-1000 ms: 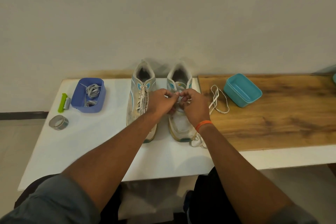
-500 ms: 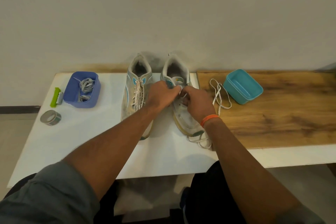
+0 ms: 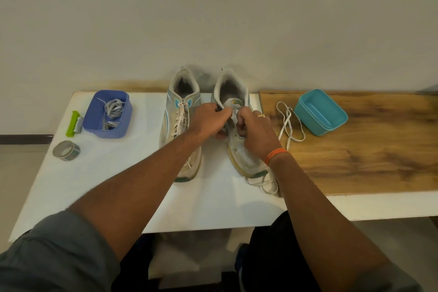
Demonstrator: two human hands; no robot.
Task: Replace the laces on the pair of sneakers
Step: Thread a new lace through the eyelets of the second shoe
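Observation:
Two white sneakers with blue trim stand side by side, toes toward me. The left sneaker (image 3: 181, 125) still carries its laces. On the right sneaker (image 3: 239, 149) the eyelets show bare and its tongue is pulled up. My left hand (image 3: 208, 121) pinches the tongue and left eyelet flap. My right hand (image 3: 257, 133) curls on the right eyelet flap; whether it also holds lace is hidden. A loose white lace (image 3: 290, 123) lies on the wood to the right, and more lace (image 3: 263, 184) trails past the toe.
A blue tub (image 3: 118, 130) with grey laces sits at the left of the white table (image 3: 94, 185), beside a green tool (image 3: 72, 123) and a tape roll (image 3: 66, 150). A teal container (image 3: 320, 111) rests on the wooden board (image 3: 367, 156).
My head has dipped, so the scene sits higher and a little right in view. My hands have spread slightly apart and moved a little up the right sneaker, lifting its tongue.

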